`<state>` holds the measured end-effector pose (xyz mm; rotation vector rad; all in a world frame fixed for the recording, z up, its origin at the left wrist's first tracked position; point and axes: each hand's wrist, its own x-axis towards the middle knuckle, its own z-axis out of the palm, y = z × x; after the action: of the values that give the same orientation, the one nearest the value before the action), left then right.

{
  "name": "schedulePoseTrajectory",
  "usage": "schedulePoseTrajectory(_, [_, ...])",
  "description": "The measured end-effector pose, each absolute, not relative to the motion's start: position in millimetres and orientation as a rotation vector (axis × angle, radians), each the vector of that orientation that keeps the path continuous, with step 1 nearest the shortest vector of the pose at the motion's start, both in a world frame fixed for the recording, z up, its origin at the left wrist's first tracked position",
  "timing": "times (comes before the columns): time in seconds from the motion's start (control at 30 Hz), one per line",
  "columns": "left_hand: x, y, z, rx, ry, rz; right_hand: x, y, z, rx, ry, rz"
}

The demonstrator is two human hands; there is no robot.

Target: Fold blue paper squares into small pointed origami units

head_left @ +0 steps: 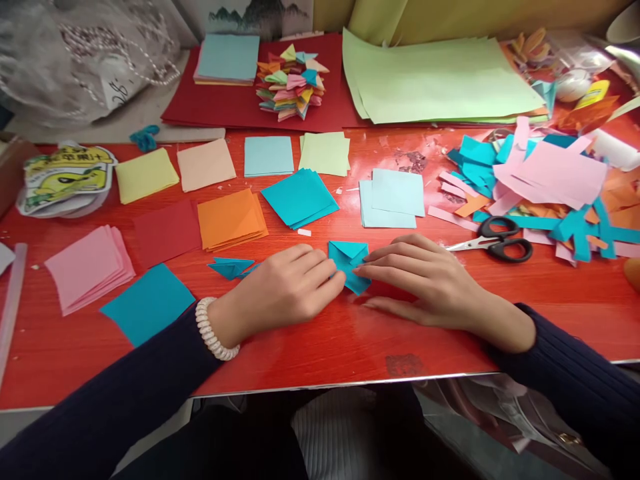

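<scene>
A small sheet of blue origami paper (pixel 349 255), partly folded with a triangular flap at its top, lies on the red table between my hands. My left hand (pixel 287 283) has its fingers curled, with thumb and fingertips pinching the left side of this paper. From the right, my right hand (pixel 427 283) reaches over with fingers stretched out, fingertips resting at the paper's right edge. Beside my left hand sits a folded blue paper piece (pixel 233 267), partly hidden by that hand. A flat blue square (pixel 150 303) lies near my left forearm.
Paper stacks surround the hands: pink (pixel 90 267), orange (pixel 233 219), blue (pixel 301 198) and pale blue (pixel 397 198). Black-handled scissors (pixel 500 240) lie right, beside a heap of paper scraps (pixel 550 173). A multicoloured folded-paper model (pixel 291 83) stands behind, near green sheets (pixel 440 80).
</scene>
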<state>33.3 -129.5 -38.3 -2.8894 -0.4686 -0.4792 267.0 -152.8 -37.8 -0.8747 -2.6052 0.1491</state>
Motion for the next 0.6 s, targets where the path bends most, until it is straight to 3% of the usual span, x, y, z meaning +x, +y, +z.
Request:
schedulePoseTrajectory(0.3, [45.3, -143.1, -36.6, -3.104, -1.077, -0.548, 256.5, -154.7, -42.2, -1.099, -2.421, 0.443])
schedulePoseTrajectory(0.6, [44.5, -140.5, -37.1, -3.267, -1.191, -0.479, 263.8, -153.3, -43.8, -1.020, -2.492, 0.425])
